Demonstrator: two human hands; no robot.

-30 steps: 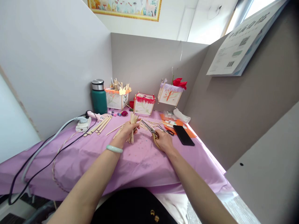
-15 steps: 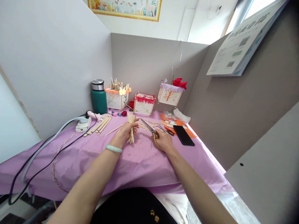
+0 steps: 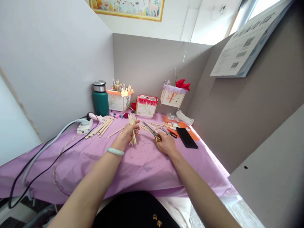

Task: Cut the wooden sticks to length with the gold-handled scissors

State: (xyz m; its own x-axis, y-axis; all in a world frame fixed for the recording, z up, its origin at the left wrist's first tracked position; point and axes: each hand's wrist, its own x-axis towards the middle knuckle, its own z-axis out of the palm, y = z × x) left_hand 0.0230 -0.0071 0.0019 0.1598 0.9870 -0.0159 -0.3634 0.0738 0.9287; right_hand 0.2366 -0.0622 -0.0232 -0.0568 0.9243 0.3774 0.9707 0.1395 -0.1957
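A bundle of thin wooden sticks (image 3: 133,139) stands roughly upright in my left hand (image 3: 128,131), whose fingers wrap round its middle. My right hand (image 3: 167,142) grips scissors (image 3: 150,129) with gold handles; their blades point up and left towards the bundle and are apart from it. Beyond the blades, loose sticks (image 3: 155,125) lie scattered on the purple tablecloth (image 3: 140,164). A second pair of scissors (image 3: 173,134) with dark handles rests just past my right hand.
Left are a green bottle (image 3: 101,103), flat sticks (image 3: 102,127) and a power strip (image 3: 85,126) with cables. Decorated boxes stand behind: one full of sticks (image 3: 117,102), one red-fringed (image 3: 146,107), one purple-fringed (image 3: 173,97). A black phone (image 3: 186,138) lies right, beside orange paper (image 3: 195,135).
My left hand and the stick bundle have shifted very slightly to the left. The right hand and its scissors look nearly unmoved.
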